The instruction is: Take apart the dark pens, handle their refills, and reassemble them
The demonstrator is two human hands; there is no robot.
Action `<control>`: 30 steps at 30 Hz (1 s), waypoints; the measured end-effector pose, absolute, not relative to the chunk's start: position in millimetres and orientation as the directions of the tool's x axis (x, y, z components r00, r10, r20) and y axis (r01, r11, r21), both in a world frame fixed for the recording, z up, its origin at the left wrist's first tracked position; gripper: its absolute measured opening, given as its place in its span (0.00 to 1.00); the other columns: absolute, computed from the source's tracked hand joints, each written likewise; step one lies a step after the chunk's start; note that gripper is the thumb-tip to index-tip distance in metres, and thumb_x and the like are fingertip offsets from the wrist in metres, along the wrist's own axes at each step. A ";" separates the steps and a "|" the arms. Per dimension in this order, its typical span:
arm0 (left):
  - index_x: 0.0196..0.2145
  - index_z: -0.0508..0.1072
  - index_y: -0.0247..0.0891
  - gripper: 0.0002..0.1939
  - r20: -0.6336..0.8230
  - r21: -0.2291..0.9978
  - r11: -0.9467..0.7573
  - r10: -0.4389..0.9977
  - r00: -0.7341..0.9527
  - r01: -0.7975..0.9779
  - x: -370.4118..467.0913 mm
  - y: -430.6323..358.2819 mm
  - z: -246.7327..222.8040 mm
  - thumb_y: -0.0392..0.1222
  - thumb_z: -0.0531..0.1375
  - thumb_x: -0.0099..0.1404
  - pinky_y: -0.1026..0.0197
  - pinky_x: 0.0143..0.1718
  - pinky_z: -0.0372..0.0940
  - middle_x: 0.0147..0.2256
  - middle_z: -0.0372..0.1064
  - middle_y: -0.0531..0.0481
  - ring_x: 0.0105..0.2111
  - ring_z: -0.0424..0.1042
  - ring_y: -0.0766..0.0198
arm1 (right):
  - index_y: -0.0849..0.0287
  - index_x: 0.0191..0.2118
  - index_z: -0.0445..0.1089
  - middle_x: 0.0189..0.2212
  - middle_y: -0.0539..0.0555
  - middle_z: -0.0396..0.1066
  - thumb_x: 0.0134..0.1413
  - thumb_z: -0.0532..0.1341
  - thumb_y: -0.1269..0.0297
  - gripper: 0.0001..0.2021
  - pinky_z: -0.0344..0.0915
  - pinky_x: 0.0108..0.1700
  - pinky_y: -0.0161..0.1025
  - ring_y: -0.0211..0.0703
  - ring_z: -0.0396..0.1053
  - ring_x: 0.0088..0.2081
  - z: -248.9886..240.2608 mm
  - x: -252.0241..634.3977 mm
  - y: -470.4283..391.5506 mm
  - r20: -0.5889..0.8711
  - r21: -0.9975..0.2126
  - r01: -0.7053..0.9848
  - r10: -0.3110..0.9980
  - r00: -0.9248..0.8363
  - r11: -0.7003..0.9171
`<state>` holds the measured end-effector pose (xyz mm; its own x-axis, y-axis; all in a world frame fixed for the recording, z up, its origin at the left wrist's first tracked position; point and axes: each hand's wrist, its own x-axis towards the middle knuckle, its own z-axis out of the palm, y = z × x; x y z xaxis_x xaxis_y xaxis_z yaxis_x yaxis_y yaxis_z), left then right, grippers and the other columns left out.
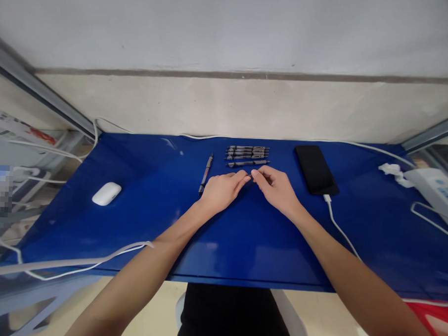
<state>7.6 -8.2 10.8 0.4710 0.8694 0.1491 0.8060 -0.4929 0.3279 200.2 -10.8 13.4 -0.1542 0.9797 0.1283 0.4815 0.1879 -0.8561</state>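
Observation:
My left hand [222,190] and my right hand [277,187] meet above the blue table, fingertips pinched together. Between them shows the thin dark end of a pen [251,176]; the fingers hide most of it. Just beyond my hands, several grey and black click pens [247,153] lie side by side, pointing left and right. Slightly apart from that row, one more pen [248,163] lies nearest to my fingers. To the left of my left hand, a single pen [206,173] lies at a slant, its lower end close to my wrist.
A black phone [316,169] with a white charging cable [340,230] lies right of my hands. On the left are a white earbud case [106,193] and loose cables [93,262]. Crumpled tissue [396,174] sits at the right. A wall [226,106] closes off the table's [250,248] back.

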 end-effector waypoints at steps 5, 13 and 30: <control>0.51 0.71 0.43 0.23 0.165 0.364 -0.522 0.851 0.498 0.771 6.7 -8.4 11.0 0.59 0.45 0.77 0.63 0.32 0.64 0.39 0.78 0.48 0.35 0.78 0.58 | 0.57 0.20 0.57 0.17 0.47 0.55 0.67 0.55 0.47 0.27 0.50 0.27 0.38 0.35 0.54 0.21 13.9 202.7 -10.8 0.116 -0.852 0.490 0.979 -0.170 0.186; 0.48 0.72 0.43 0.25 0.142 0.285 -0.530 0.848 0.511 0.799 9.0 -9.9 9.0 0.57 0.40 0.78 0.62 0.32 0.63 0.38 0.77 0.48 0.34 0.77 0.58 | 0.57 0.25 0.62 0.20 0.47 0.58 0.67 0.56 0.47 0.23 0.52 0.28 0.38 0.36 0.56 0.23 16.1 200.9 -11.7 0.148 -0.860 0.466 0.976 -0.161 0.207; 0.50 0.71 0.43 0.26 0.163 0.278 -0.524 0.852 0.498 0.805 6.5 -6.3 8.6 0.60 0.41 0.77 0.62 0.30 0.62 0.36 0.77 0.49 0.33 0.77 0.56 | 0.58 0.25 0.64 0.20 0.47 0.58 0.66 0.58 0.49 0.21 0.51 0.27 0.38 0.36 0.55 0.23 12.4 202.0 -11.1 0.155 -0.822 0.520 0.970 -0.185 0.231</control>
<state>6.5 -6.3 8.6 0.4977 0.8518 0.1634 0.8053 -0.5238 0.2779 202.0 -11.1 12.4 -0.1852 0.9704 0.1550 0.5203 0.2307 -0.8222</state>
